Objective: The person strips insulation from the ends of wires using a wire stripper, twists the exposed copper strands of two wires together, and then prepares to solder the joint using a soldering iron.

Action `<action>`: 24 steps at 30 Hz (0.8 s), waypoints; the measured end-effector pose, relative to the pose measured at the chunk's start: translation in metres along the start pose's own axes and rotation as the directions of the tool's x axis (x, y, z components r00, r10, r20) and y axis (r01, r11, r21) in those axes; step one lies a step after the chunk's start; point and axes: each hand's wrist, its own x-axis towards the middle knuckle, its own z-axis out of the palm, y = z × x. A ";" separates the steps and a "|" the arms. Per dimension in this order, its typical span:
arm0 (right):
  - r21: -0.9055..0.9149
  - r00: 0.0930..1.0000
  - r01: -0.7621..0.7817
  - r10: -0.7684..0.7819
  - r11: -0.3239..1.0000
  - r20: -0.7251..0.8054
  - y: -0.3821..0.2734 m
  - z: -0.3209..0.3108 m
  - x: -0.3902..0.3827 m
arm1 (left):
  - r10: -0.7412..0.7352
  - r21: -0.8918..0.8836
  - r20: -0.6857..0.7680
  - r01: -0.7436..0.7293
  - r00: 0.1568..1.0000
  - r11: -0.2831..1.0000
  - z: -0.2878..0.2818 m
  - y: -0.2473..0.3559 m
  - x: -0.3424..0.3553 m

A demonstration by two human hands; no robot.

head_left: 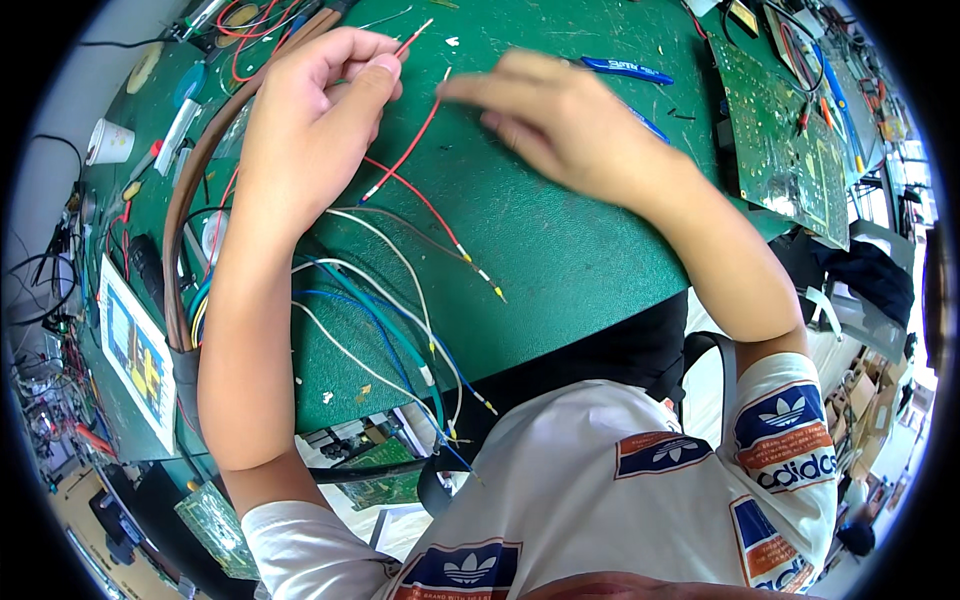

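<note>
My left hand [325,125] pinches a red wire [414,36] near its tipped end at the top of the work surface. My right hand [540,120] is blurred, fingers apart, its index fingertip at or beside a second red wire [417,143]; I cannot tell whether it touches it. Another red wire [420,200] runs down to the right. Below my left wrist, white wires [398,243], blue wires [370,313] and teal wires [405,348] with small tips fan across the green mat [540,300]. Blue-handled tools [625,70] lie behind my right hand.
A thick brown cable bundle [185,230] runs along the left. A white cup [110,141], a flashlight [145,265] and a printed sheet [135,355] are further left. A large circuit board [780,150] with tools sits at the right edge, a chair [705,350] below.
</note>
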 end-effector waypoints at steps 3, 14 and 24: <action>-0.137 0.991 0.036 -0.017 0.990 0.133 -0.014 0.012 0.009 | -0.005 -0.082 -0.010 0.004 1.000 0.997 0.000 0.002 0.000; -0.366 0.969 -0.009 0.098 0.931 0.226 -0.024 0.029 0.057 | -0.074 -0.356 -0.041 0.055 0.996 0.933 -0.003 0.003 0.003; -0.371 0.994 0.030 0.010 0.928 0.106 -0.006 -0.004 0.029 | -0.092 -0.336 0.007 0.089 0.996 0.938 0.000 -0.003 0.003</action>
